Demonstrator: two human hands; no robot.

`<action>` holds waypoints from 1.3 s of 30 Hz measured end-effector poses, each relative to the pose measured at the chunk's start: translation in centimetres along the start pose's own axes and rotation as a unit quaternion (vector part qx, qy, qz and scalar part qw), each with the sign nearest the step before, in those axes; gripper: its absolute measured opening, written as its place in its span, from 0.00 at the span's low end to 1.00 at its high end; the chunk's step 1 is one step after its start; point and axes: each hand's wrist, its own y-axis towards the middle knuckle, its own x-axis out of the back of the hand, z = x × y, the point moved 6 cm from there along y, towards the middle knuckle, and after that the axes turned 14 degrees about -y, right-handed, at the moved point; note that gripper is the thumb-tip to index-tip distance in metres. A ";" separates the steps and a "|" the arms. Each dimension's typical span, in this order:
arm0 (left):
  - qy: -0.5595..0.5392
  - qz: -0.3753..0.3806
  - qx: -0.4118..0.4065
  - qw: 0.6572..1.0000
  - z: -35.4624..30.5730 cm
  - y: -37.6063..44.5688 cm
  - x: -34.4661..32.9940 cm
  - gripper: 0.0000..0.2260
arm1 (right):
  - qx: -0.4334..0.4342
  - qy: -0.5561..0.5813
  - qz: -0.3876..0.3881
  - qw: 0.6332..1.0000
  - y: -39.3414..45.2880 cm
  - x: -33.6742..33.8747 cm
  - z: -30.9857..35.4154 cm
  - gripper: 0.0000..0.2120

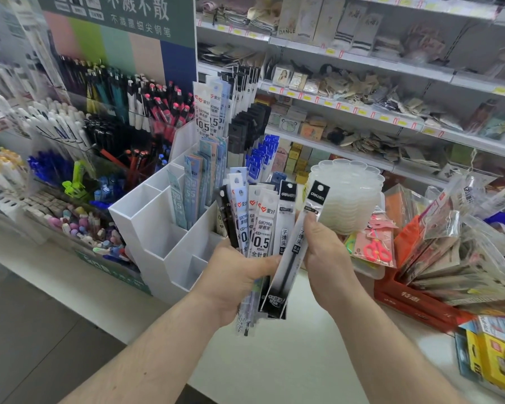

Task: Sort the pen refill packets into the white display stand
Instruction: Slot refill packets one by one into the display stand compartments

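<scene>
While we stand at the tabletop (263,360), this is how things lie:

Left hand (233,284): we grip a fanned bundle of packets (255,228), fingers curled round its lower part, thumb pressed across the front.

Right hand (327,258): we pinch one black packet (296,243) between thumb and fingers, just right of the bundle and touching it at the lower end.

Stand (158,228): white, to the left and a little farther off than our hands; its far compartments hold blue packets (191,185) and taller white ones (207,112), while the near compartments show nothing inside.

Done: we judge a part sorted, going by the filled far slots.

Left: the whole bundle plus the black packet; most of the work seems ahead of us.

Next: we would guess the black packet goes into a slot, though which one we cannot tell.
</scene>
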 end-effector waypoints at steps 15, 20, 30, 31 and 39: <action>0.034 -0.012 -0.011 0.999 -0.8 0.1 0.2 0.13 | 0.199 -0.110 -0.070 0.971 -0.2 -0.2 1.2 0.26; 0.044 0.005 -0.015 0.999 -0.8 0.1 -0.2 0.16 | 0.155 -0.069 -0.139 0.976 0.2 -0.1 0.8 0.17; 0.060 0.006 -0.037 0.998 -2.1 0.1 0.0 0.15 | 0.008 0.042 -0.054 0.998 0.8 -1.7 -0.5 0.17; 0.069 0.012 -0.043 0.997 -2.7 0.0 -0.1 0.14 | -0.016 0.031 0.006 0.999 0.9 -1.8 0.0 0.15; 0.083 -0.033 -0.127 0.988 -8.2 -0.2 0.5 0.10 | -0.012 0.026 0.132 0.991 2.5 -1.6 5.0 0.08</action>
